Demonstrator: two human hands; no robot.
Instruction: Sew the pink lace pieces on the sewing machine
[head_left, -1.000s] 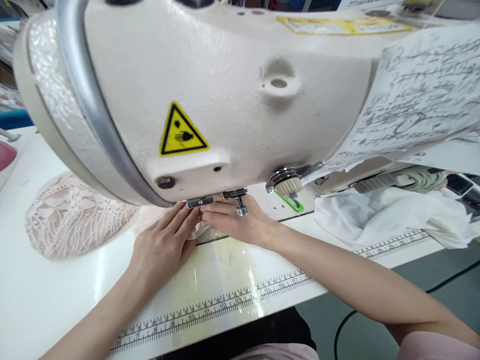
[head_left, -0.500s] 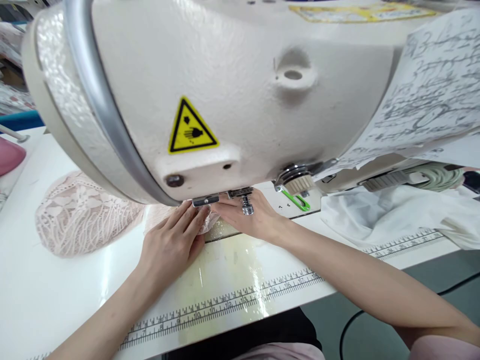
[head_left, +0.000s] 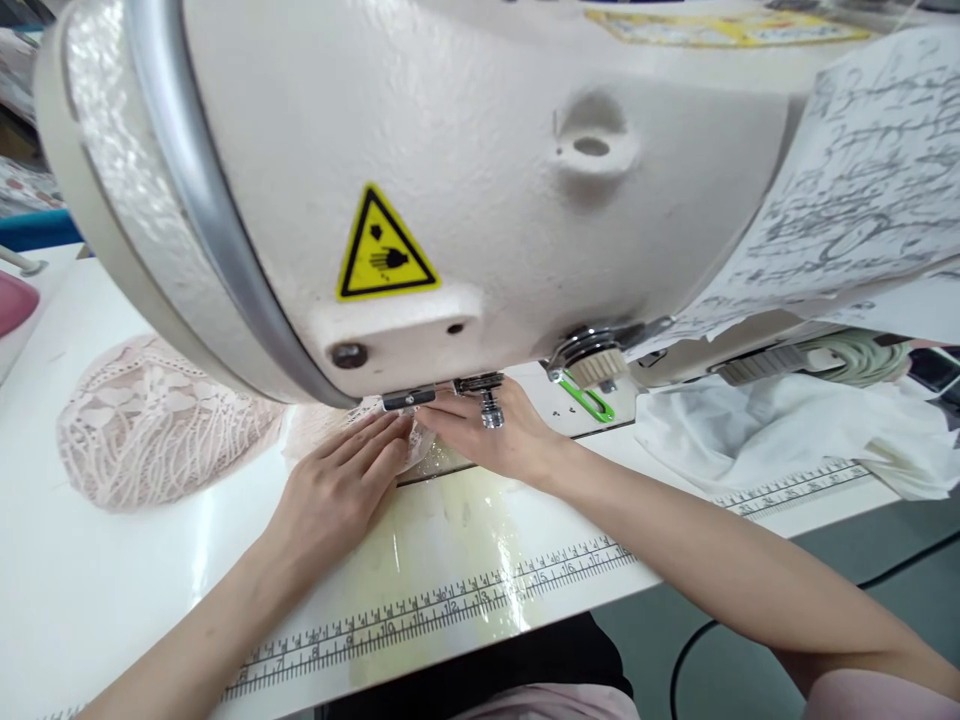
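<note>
A cream sewing machine head (head_left: 465,170) fills the upper view and hides the needle. My left hand (head_left: 337,485) lies flat, fingers together, pressing pink lace fabric (head_left: 315,428) onto the machine bed just under the head. My right hand (head_left: 495,440) rests beside it on the right, fingertips meeting the left hand's at the lace under the presser area. A metal screw (head_left: 489,410) of the machine hangs in front of my right hand. More of the pink lace (head_left: 150,425) lies bunched to the left on the table.
The white table (head_left: 90,590) carries a printed ruler strip (head_left: 450,610) along its front edge. White cloth (head_left: 765,430) is heaped at the right under the machine arm. Scribbled paper (head_left: 847,200) hangs on the machine. A black cable (head_left: 697,650) runs on the floor.
Both hands stay at the lace under the machine head with almost no motion. The view has shifted slightly between frames.
</note>
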